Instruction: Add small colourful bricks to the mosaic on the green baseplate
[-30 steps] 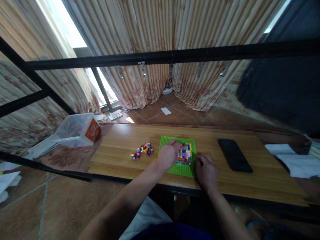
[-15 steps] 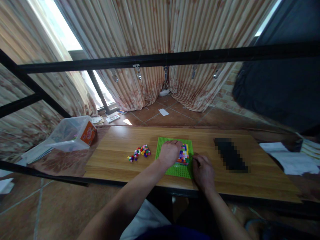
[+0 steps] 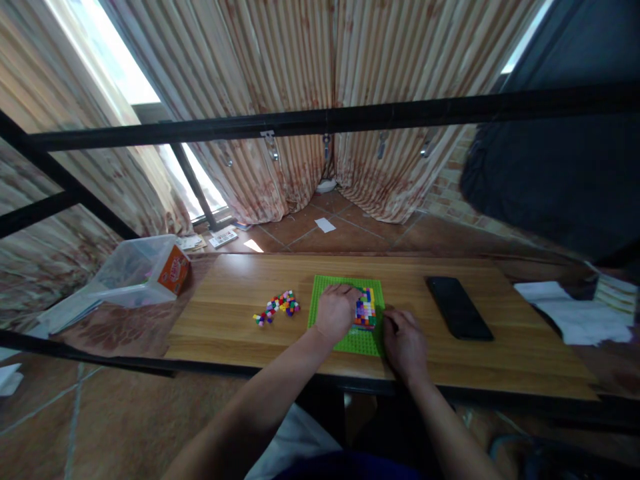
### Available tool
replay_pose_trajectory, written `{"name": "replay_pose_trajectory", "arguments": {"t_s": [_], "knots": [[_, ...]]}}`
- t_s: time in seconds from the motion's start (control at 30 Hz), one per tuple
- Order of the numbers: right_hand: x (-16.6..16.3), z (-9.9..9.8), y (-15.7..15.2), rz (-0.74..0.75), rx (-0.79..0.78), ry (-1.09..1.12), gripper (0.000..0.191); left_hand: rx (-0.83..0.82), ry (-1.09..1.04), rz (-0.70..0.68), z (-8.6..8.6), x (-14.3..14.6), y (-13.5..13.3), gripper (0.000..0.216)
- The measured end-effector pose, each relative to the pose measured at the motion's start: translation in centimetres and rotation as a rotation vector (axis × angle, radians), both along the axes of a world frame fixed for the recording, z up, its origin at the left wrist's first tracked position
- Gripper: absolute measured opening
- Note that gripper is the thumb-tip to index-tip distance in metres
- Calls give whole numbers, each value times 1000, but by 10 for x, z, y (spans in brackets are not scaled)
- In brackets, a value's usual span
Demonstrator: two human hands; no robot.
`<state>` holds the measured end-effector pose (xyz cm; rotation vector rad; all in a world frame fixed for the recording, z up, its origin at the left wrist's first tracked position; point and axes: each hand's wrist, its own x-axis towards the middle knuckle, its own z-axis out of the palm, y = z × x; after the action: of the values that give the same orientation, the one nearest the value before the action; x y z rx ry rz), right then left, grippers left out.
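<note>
A green studded baseplate (image 3: 360,345) lies on the wooden table, carrying a low block of many-coloured toy bricks (image 3: 367,312). My left hand (image 3: 336,310) is over the left side of that block, fingers bent down and together at its upper left corner. The hand covers part of the block, and whatever its fingertips pinch is hidden. At the plate's right edge rests my right hand (image 3: 406,343), fingers curled in and fingertips close against the edge. Whether it grips the plate or a small piece I cannot tell. Loose small bricks (image 3: 278,305) lie in a curved pile to the left.
A black phone (image 3: 459,308) lies on the table (image 3: 220,340) to the right. Beyond the left end stands a clear plastic box (image 3: 143,273) with an orange label. White papers (image 3: 575,310) are off the right end. A black metal bar (image 3: 300,123) crosses above the far side.
The left hand has shifted very slightly over the brick block. The right hand stays at the plate's edge. The whole view has moved a little; the bricks look unchanged.
</note>
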<state>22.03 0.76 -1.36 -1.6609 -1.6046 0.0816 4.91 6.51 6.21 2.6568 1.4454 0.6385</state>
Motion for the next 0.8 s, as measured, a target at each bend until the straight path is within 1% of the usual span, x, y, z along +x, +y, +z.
{"name": "replay_pose_trajectory", "arguments": {"t_s": [0.2,0.4,0.6,0.8], "knots": [[0,0,0,-2,-11,5,24,23,-18,43,-1,4,-1,18],[0,1,0,-2,-12,18,25,64,-1,85,-3,3,-2,20],[-1,1,0,-10,-3,30,26,55,24,50,-4,-1,-5,21],[0,0,0,-8,-16,33,26,47,92,8,-4,-1,-4,20]]}}
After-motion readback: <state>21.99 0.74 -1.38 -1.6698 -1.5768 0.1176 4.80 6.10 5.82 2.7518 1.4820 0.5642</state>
